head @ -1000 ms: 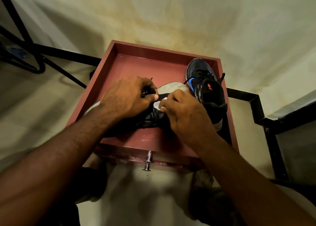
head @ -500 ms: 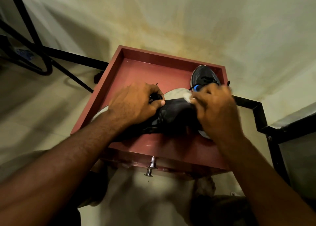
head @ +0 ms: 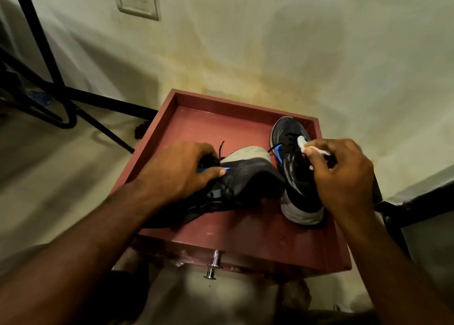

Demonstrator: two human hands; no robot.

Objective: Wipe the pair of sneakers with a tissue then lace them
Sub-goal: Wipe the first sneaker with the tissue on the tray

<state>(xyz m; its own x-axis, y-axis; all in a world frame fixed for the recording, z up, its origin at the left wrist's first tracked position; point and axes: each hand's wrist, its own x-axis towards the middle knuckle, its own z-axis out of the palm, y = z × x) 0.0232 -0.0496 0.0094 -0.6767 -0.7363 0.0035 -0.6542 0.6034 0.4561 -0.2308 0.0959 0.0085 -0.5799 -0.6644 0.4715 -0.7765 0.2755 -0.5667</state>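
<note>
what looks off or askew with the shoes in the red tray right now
The near sneaker lies tipped on its side, pale sole facing away, held down by the left hand, a loose lace end sticking up beside it. The far sneaker stands upright in the red tray. The right hand pinches a tissue over it.

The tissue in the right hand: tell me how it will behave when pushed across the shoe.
The tissue is probably floppy: it sits crumpled and bunched where the right hand pinches it. It looks very light, a small wad held by fingertips alone. Likely fragile too; dragged over the laces of the upright sneaker it may snag or tear.
</note>
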